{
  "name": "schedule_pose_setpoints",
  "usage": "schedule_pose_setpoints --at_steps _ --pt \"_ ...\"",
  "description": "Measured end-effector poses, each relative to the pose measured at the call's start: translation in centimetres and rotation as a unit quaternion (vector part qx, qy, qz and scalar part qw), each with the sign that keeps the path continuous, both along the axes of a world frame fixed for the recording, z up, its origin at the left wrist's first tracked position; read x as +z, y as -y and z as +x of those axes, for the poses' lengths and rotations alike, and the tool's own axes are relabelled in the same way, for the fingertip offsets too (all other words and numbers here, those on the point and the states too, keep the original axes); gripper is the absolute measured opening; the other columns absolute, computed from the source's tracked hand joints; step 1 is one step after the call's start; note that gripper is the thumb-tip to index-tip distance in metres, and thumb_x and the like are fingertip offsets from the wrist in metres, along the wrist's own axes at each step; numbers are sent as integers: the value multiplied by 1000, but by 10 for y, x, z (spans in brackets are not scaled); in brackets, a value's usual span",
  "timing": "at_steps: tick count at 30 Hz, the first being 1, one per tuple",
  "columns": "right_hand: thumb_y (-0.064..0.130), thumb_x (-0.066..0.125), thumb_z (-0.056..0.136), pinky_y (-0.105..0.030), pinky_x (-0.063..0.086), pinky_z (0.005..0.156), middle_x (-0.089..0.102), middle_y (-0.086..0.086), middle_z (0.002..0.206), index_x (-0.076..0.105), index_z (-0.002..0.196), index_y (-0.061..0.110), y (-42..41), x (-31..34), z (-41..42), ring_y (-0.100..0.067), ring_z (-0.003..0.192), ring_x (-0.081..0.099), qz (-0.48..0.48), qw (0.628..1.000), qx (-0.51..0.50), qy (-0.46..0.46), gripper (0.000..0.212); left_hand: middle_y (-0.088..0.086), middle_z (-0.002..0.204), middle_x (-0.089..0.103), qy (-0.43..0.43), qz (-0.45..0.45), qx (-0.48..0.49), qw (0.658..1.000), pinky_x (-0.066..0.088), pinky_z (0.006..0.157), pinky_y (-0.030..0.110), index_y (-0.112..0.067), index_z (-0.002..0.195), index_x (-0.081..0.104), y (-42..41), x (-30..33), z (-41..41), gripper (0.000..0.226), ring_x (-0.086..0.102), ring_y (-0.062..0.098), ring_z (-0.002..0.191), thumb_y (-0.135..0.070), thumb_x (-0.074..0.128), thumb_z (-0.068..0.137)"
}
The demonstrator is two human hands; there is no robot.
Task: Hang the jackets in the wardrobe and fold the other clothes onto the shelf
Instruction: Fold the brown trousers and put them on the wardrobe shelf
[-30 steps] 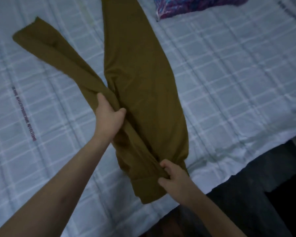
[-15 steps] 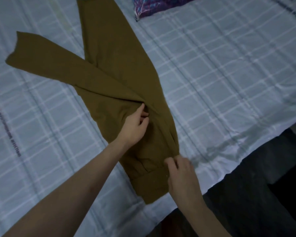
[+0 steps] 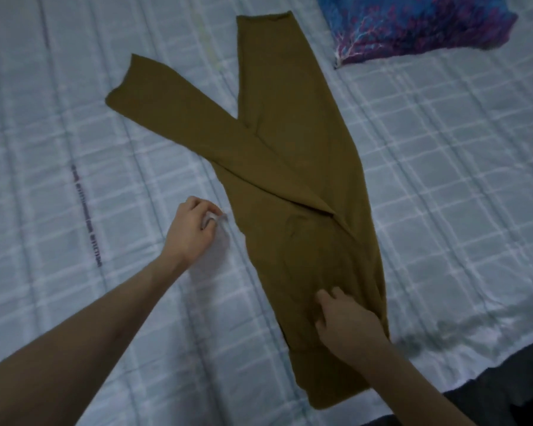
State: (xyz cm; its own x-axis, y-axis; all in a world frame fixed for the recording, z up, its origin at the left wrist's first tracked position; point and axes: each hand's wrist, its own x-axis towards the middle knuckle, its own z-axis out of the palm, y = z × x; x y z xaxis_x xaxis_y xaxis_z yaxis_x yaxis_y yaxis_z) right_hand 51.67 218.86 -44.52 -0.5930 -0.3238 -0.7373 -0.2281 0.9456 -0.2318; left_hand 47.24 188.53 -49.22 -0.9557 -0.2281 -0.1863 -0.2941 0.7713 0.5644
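Observation:
Olive-brown trousers (image 3: 293,179) lie flat on the checked bedsheet, waistband toward me and the two legs spread in a V, the left leg crossing over the seat. My right hand (image 3: 348,321) rests on the fabric just above the waistband, fingers bent and pressing down. Left of the trousers, my left hand (image 3: 194,229) hovers over the sheet without touching them. Its fingers are loosely curled and hold nothing.
A blue and purple patterned garment (image 3: 413,23) lies at the far right of the bed (image 3: 74,149). The bed's near edge runs diagonally at the lower right, with dark floor (image 3: 511,382) beyond it.
My left hand has let go of the trouser leg and moved left off the fabric. My right hand has shifted from the waistband edge onto the seat. The left leg now lies flat.

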Motion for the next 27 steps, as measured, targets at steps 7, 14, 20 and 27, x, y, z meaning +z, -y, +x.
schedule_pose_setpoints --at_steps 7,14,20,27 --pt "28 43 98 -26 41 61 49 6 76 44 88 22 94 19 -82 -10 66 49 37 994 66 -77 12 11 116 54 29 -39 62 997 41 94 39 -13 110 65 86 -3 -33 27 48 31 111 -8 50 88" --pt "2 54 87 -37 56 75 57 0 97 56 110 17 218 9 -184 -15 84 57 -162 964 118 -174 28 12 115 63 0 9 179 984 45 95 37 -12 115 65 139 -14 -84 28 59 31 106 -11 49 92" --pt "0 58 83 -40 51 78 53 -4 106 54 110 15 314 -31 -238 -22 96 52 -246 924 134 -259 31 7 128 50 20 -57 257 965 32 101 44 -25 125 59 161 -25 -138 36 47 28 120 -14 46 94" --pt "35 68 84 -39 44 79 47 -7 123 44 124 15 409 -75 -285 -26 115 45 -199 936 137 -256 51 11 122 49 -49 69 230 970 45 86 46 -17 121 45 208 -37 -170 60 49 32 105 -6 51 62"
